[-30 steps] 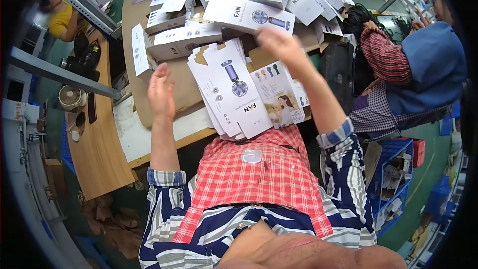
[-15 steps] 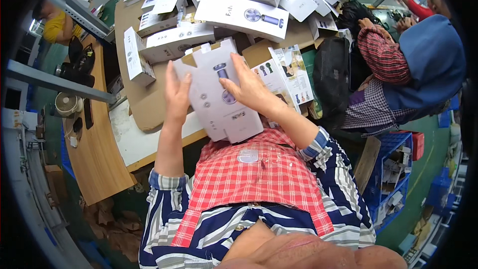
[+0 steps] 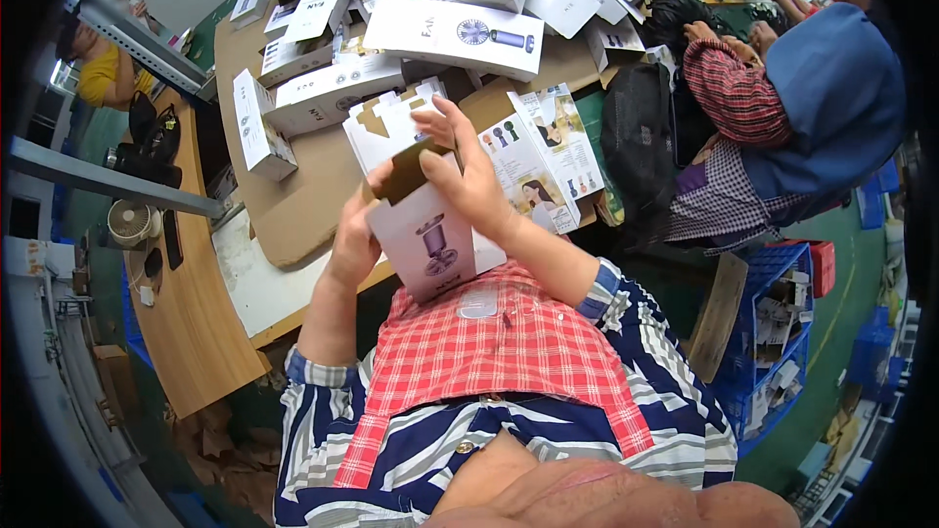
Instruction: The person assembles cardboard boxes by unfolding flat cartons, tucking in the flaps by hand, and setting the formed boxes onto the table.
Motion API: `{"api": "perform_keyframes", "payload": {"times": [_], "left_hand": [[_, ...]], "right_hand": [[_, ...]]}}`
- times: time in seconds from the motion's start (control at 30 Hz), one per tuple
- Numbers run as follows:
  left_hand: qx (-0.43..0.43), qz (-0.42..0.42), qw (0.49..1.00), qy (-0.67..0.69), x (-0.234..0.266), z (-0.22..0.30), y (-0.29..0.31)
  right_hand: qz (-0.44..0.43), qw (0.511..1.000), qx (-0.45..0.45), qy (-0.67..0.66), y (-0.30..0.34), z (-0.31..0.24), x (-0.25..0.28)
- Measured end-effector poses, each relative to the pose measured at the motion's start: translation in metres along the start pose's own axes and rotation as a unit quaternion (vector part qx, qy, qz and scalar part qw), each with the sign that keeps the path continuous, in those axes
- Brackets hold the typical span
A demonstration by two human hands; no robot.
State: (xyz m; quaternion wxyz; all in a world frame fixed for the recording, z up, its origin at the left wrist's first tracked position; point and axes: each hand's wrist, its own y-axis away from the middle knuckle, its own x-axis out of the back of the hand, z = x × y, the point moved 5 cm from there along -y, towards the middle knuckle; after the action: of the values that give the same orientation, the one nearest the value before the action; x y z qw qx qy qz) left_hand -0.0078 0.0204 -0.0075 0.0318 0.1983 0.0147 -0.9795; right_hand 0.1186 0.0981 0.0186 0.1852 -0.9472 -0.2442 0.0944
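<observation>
A white fan carton (image 3: 426,246) stands squared out in front of my apron, its lower end against the red checked cloth. Its upper end gapes, showing brown cardboard inside. My left hand (image 3: 356,237) is closed round the carton's left side, fingers partly hidden behind it. On the right, my right hand (image 3: 468,178) grips the upper edge, thumb at the opening and fingers reaching past the rim. Just beyond lie flat white cartons (image 3: 377,140) with cut flaps. Flat printed carton sheets (image 3: 533,152) with pictures rest to the right of my right hand.
Made-up fan cartons (image 3: 450,36) are heaped on brown cardboard (image 3: 256,203) at the far side. A black bag (image 3: 636,137) and a co-worker in a blue head covering (image 3: 831,88) are on the right. A blue crate (image 3: 773,362) stands lower right, a small fan (image 3: 130,220) left.
The flat carton between my hands has been opened out into a box shape with a gaping top. My right hand has moved to its upper edge, uncovering the flat cartons behind.
</observation>
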Motion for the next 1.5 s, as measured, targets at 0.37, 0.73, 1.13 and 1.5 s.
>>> {"api": "perform_keyframes", "payload": {"times": [0.37,0.73,1.13,1.5], "left_hand": [[-0.071,0.112,0.982,-0.136,0.008,0.009,-0.005],[0.12,0.058,0.982,0.132,0.025,-0.016,-0.015],[0.125,-0.033,0.992,-0.006,0.015,-0.012,-0.01],[0.036,0.092,0.995,0.014,0.032,-0.013,-0.031]], "right_hand": [[-0.079,0.946,-0.238,-0.204,0.003,0.024,0.005],[-0.195,0.955,-0.211,-0.077,0.002,0.026,0.002],[-0.454,0.818,-0.163,0.314,-0.018,0.006,-0.001],[-0.369,0.887,-0.125,0.248,-0.02,0.011,0.016]]}}
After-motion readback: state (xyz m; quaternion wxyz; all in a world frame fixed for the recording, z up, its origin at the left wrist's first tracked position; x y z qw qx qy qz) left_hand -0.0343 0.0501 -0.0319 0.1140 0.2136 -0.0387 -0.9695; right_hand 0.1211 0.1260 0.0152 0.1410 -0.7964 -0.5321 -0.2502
